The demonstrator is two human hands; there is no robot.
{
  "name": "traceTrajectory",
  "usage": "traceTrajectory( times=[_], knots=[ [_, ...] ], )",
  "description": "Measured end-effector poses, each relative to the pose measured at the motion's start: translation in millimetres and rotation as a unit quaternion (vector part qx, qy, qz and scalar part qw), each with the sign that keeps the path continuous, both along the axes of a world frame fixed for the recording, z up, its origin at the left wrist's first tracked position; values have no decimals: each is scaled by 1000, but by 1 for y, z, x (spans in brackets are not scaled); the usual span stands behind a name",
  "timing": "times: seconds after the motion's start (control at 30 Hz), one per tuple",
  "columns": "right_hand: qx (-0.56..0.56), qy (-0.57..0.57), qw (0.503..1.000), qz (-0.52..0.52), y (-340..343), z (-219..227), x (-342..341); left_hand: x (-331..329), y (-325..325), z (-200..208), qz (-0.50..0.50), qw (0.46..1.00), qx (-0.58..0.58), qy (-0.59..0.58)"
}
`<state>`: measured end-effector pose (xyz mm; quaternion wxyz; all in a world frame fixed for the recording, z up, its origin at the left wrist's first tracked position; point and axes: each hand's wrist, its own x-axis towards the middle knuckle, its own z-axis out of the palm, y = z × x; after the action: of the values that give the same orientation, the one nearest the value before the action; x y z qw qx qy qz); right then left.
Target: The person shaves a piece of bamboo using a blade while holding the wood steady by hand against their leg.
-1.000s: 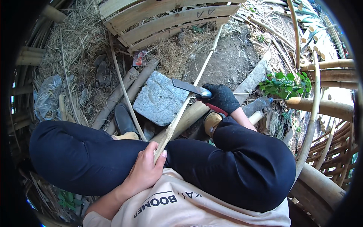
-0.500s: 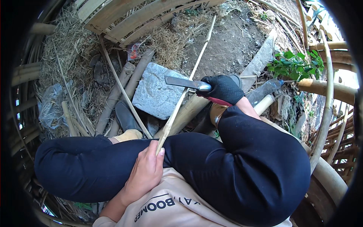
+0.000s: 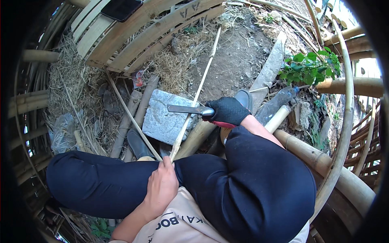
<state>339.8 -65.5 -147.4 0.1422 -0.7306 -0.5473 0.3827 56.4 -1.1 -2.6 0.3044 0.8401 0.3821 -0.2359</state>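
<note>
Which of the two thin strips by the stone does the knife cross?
The strip gripped by the bare left hand; the other strip, left of the stone block, lies clear of the knife.

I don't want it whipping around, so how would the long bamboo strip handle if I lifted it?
The bamboo strip looks slender for its length, so it's probably light, and its far end may wobble. It runs nearly straight, which suggests springy rather than floppy. Knobbly joints along it might catch, so it probably won't slide very freely.

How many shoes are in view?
2: the left shoe, by the near left corner of the stone block, and the right shoe, partly hidden behind the gloved right hand. Others could be hidden.
</note>
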Motion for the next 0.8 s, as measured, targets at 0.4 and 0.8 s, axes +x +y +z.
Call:
traceTrajectory(
  times=[0.4, 0.8],
  knots=[
    [-18, -93, 995, -30, 0, -15, -8, -8, -6, -10, -3, 1000, 8, 4],
    [-42, -55, 987, -146, 1, -22, 10, -24, -9, -2, 58, 997, -17, -42]
  ],
)
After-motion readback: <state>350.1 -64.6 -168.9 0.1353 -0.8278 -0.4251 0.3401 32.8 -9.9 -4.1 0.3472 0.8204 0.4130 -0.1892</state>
